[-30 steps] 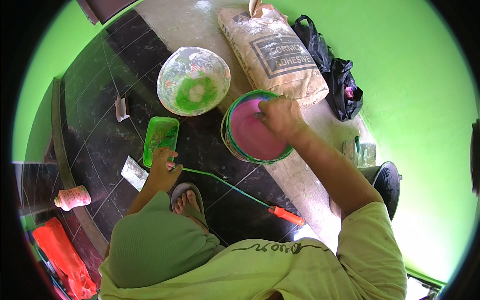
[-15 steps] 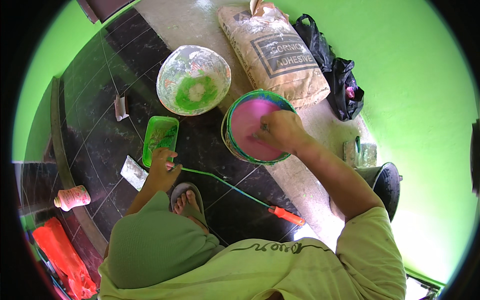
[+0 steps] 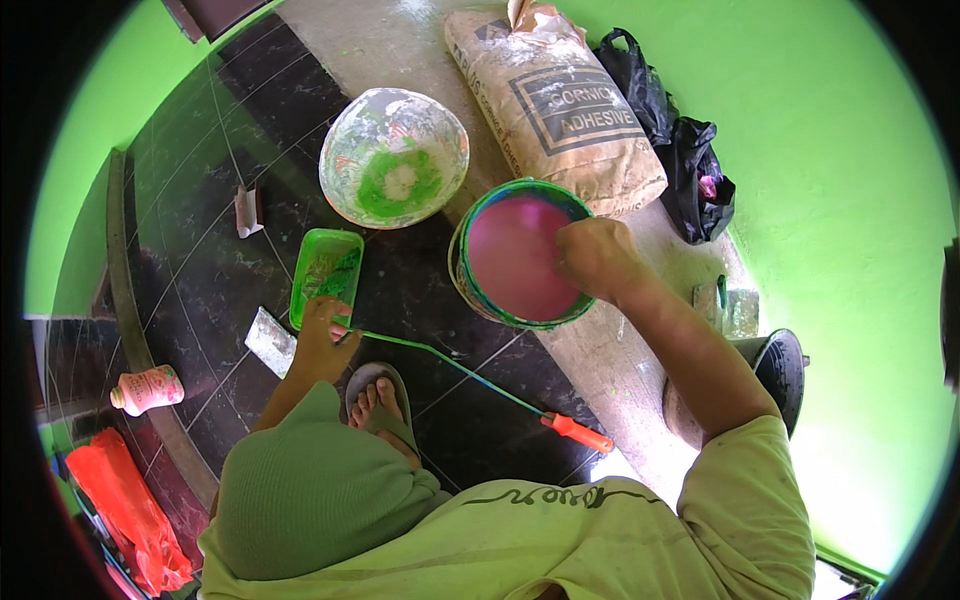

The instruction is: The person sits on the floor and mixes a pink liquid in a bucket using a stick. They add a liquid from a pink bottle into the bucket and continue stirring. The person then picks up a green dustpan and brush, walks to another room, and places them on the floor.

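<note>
Head view: the right hand (image 3: pixel 597 258) rests curled on the near-right rim of the bucket (image 3: pixel 520 258) of pink paint, fingers clenched over the edge. The left hand (image 3: pixel 322 340) grips a green-streaked roller handle (image 3: pixel 460 372) beside the green tray (image 3: pixel 326 272) on the dark tiled floor (image 3: pixel 200 250). The full bucket looks heavy and sloshy, its rim slick; better held at both sides.

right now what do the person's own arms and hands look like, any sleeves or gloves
Both hands are bare, no gloves, rings or watch visible. The right hand leads to a bare forearm and a short, pale yellow-green shirt sleeve ending above the elbow. The left hand also shows a bare forearm; its sleeve is hidden behind the knee.
</note>
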A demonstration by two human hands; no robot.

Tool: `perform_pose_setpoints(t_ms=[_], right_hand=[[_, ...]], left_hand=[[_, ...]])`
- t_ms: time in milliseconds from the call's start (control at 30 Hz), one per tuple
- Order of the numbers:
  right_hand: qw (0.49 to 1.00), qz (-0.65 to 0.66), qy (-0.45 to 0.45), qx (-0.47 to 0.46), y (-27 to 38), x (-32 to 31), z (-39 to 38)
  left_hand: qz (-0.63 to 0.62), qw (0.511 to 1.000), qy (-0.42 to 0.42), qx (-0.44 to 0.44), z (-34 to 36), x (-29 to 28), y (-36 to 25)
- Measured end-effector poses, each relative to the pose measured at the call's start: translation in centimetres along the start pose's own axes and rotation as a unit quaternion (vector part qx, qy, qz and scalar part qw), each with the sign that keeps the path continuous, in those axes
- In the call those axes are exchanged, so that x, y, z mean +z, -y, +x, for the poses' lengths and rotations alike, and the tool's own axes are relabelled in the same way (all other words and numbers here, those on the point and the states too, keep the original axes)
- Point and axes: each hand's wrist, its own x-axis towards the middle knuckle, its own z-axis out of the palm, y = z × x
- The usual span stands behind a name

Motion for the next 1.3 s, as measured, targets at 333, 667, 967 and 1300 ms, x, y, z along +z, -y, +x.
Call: perform_pose_setpoints(t_ms=[333,667,967,1300], right_hand=[[0.986,0.072,-0.148,-0.028,1.9,0.2,1.4],[0.999,0.023,-0.028,0.007,0.7,0.6,-0.7],[0.983,0.056,-0.168,-0.044,1.5,0.4,1.2],[0.999,0.04,-0.032,-0.002,0.7,1.1,-0.6]], left_hand=[[-0.013,1.0,-0.002,0.017,0.5,0.7,-0.8],[-0.003,1.0,0.006,-0.006,0.1,0.2,0.2],[-0.012,1.0,-0.004,0.021,0.6,1.2,-0.6],[-0.006,1.0,0.017,-0.004,0.2,0.4,0.3]])
